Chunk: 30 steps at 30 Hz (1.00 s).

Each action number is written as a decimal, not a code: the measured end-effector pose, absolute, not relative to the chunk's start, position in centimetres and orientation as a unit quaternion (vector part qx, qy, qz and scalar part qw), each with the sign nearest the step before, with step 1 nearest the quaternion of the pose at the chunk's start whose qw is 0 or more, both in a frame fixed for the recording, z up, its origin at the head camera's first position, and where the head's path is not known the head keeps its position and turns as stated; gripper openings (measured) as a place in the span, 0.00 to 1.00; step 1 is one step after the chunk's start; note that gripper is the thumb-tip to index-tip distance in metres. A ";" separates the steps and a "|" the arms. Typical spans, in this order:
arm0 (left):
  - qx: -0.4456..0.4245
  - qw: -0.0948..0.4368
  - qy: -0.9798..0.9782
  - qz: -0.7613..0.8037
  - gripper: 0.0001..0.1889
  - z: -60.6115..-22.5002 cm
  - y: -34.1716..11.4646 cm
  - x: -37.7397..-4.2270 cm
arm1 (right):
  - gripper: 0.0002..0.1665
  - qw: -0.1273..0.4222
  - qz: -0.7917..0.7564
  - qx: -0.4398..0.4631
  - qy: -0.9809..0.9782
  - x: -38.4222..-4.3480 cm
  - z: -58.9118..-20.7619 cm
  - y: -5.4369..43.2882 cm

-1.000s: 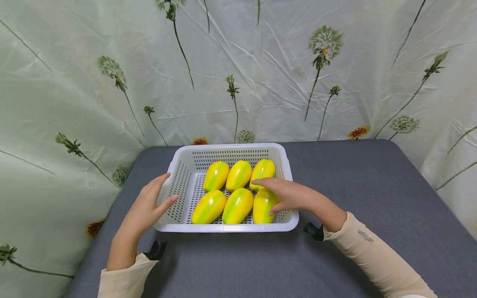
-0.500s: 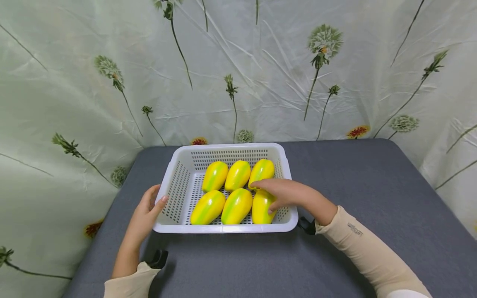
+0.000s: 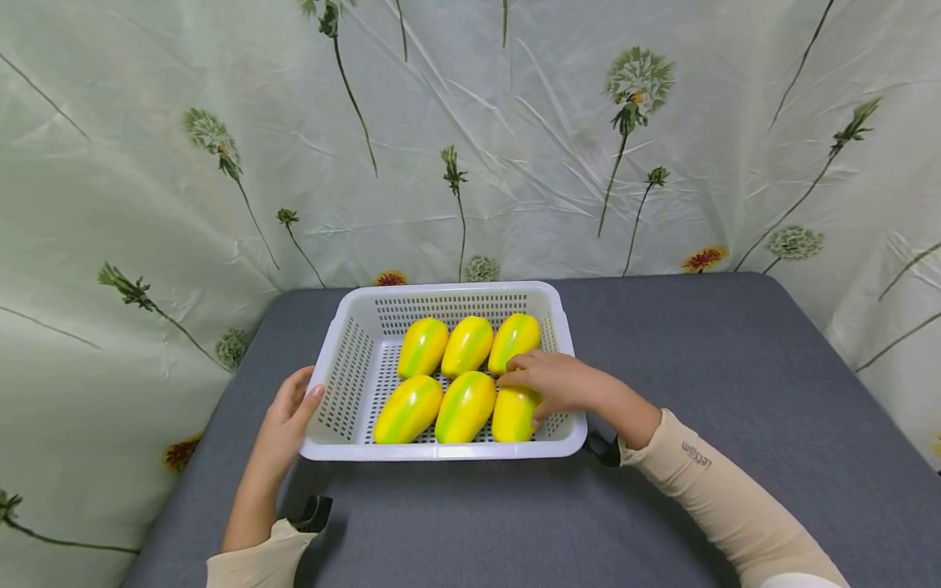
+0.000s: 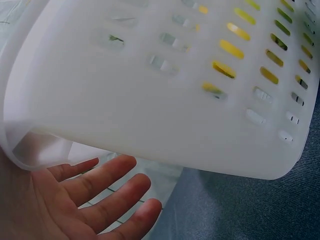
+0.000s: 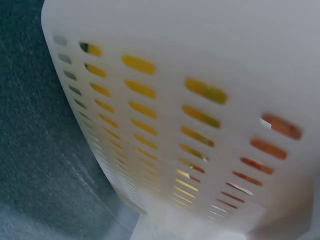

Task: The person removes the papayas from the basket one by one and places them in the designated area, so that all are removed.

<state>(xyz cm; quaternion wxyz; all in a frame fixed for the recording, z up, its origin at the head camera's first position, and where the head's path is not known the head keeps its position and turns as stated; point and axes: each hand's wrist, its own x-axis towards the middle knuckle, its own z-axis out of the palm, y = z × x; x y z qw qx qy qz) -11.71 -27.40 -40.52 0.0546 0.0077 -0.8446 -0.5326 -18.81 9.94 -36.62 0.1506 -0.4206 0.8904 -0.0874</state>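
Observation:
A white perforated plastic basket (image 3: 441,452) holds several glossy yellow mangoes with green streaks, laid in two rows. My left hand (image 3: 282,425) holds the basket's left rim, thumb over the edge. The left wrist view shows that hand's fingers (image 4: 107,182) spread outside the basket wall (image 4: 100,100); its thumb is hidden. Reaching over the right rim, my right hand (image 3: 562,382) grips the front-right mango (image 3: 512,416) from above with curled fingers. Through the slots of the wall (image 5: 150,25), the right wrist view shows yellow fruit and parts of the hand.
The basket stands near the back of a table (image 3: 684,351) covered in dark grey cloth. Directly behind rises a pale curtain (image 3: 529,163) printed with dandelions, which also runs along the left side. Black wrist straps (image 3: 314,514) stick out beneath both sleeves.
My left hand has come down and inward onto the basket's left rim. The right hand's fingers have curled onto the front-right mango, which has shifted slightly left.

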 end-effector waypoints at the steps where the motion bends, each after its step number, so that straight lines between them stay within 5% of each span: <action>1: 0.009 0.055 -0.844 -0.533 0.26 -40.5 -27.4 -11.7 | 0.39 0.146 -0.086 -0.420 0.892 -18.8 -36.7 9.9; 23: 0.010 0.060 -0.819 -0.570 0.25 -40.7 -27.2 -11.6 | 0.37 0.112 -0.184 -0.424 0.880 -18.9 -36.9 10.7; 30: 0.020 0.060 -0.813 -0.578 0.25 -40.7 -27.1 -11.6 | 0.36 0.062 -0.235 -0.427 0.871 -18.7 -36.6 11.4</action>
